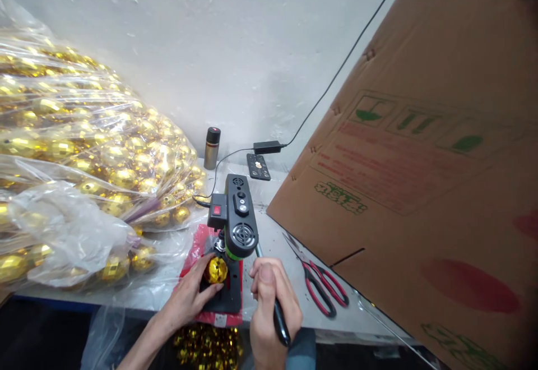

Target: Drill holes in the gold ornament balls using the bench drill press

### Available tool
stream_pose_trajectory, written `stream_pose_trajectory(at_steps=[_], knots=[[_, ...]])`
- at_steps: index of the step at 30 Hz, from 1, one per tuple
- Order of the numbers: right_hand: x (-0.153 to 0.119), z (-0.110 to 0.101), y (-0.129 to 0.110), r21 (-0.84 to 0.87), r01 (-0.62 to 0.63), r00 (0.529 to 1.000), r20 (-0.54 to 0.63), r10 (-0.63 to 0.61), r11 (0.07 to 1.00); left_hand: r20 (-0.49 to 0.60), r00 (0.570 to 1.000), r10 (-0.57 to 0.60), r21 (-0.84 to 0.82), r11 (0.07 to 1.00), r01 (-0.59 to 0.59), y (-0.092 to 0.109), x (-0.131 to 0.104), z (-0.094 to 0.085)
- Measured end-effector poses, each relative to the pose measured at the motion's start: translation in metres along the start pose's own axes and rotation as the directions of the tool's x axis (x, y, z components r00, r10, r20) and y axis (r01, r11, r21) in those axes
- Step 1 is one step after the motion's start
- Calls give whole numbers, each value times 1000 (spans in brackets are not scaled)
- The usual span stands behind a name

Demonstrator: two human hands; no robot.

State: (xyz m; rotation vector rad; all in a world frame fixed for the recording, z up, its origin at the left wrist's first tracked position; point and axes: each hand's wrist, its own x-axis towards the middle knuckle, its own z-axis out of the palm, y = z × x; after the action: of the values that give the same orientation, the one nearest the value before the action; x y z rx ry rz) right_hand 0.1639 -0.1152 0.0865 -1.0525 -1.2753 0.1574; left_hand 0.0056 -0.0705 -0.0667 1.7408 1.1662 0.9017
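A small black bench drill press point(241, 213) stands on a red plastic sheet point(197, 246), with a red switch on its side. Under its head, a shiny gold faceted ball point(217, 269) sits between the thumb and fingers of my left hand point(195, 287), just above the black base. My right hand point(274, 303) is wrapped round the black-ended lever point(281, 325) on the machine's right side. The ball is partly covered by my fingers. Whether a drill bit touches the ball is hidden by the machine's head.
A large clear bag of gold balls point(113, 151) fills the left. At right are red-and-black scissors point(321, 286) and a big cardboard box point(412, 162). Behind stand a spray can point(212, 148), a phone point(258, 166) and a power adapter point(267, 147). More gold pieces point(205, 347) lie below the table edge.
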Motion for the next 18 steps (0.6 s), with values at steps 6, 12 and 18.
stream_pose_trajectory(at_steps=[6,12,18], knots=[[1,-1,-5,-22,15,1000,1,-15,1000,71,995,77,104,991,-84,16,8,-5],[0,-2,-4,-24,23,1000,0,-23,999,132,990,53,96,993,-66,15,12,-14],[0,-2,-2,-21,11,1000,12,-11,1000,57,991,-119,-132,983,126,2,15,-20]])
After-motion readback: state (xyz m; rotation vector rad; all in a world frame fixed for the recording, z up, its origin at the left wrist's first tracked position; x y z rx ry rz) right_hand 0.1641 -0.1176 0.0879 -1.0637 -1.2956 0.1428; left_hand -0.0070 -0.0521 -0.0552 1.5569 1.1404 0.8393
